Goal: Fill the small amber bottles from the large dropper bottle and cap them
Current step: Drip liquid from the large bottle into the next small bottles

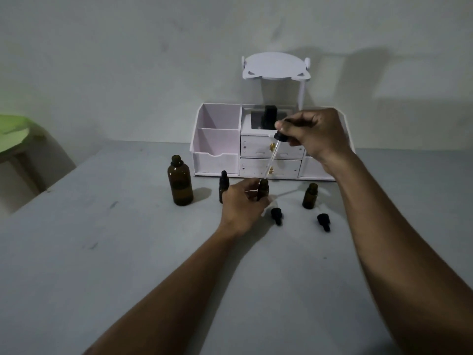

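The large amber bottle (pixel 180 184) stands uncapped at the left of the group. My right hand (pixel 313 134) pinches the large glass dropper (pixel 273 156) by its black bulb, tip down at the mouth of a small open amber bottle (pixel 263 188). My left hand (pixel 243 204) grips that small bottle on the table. Behind my left hand stands a capped small bottle (pixel 223 184). Another small open bottle (pixel 310 196) stands to the right. Two black dropper caps (pixel 277 215) (pixel 323 221) lie on the table in front.
A white desk organiser (pixel 217 147) with drawers and a small raised shelf stands against the wall behind the bottles. A dark object (pixel 270 116) sits in its top compartment. A green stool (pixel 15 134) is off the table's left edge.
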Available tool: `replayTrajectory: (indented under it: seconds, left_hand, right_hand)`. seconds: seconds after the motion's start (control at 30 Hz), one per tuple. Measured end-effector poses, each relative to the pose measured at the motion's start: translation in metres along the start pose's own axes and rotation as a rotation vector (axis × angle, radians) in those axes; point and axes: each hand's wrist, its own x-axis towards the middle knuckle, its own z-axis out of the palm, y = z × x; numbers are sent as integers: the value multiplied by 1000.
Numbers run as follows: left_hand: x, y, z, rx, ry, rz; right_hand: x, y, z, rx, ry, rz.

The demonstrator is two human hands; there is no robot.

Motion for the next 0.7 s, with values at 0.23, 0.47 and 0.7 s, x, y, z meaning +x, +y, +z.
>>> replayTrajectory:
  seconds: [0.23, 0.47, 0.7]
  left_hand:
    - [4, 2, -1, 38, 8, 65]
    - [2, 4, 0, 68, 14, 93]
    - [1, 6, -1, 45, 7, 77]
  right_hand:
    - [1, 12, 5, -63, -24, 18]
    - [-1, 11, 6, -133, -11, -43]
    - [-3, 9, 8, -170, 5, -84]
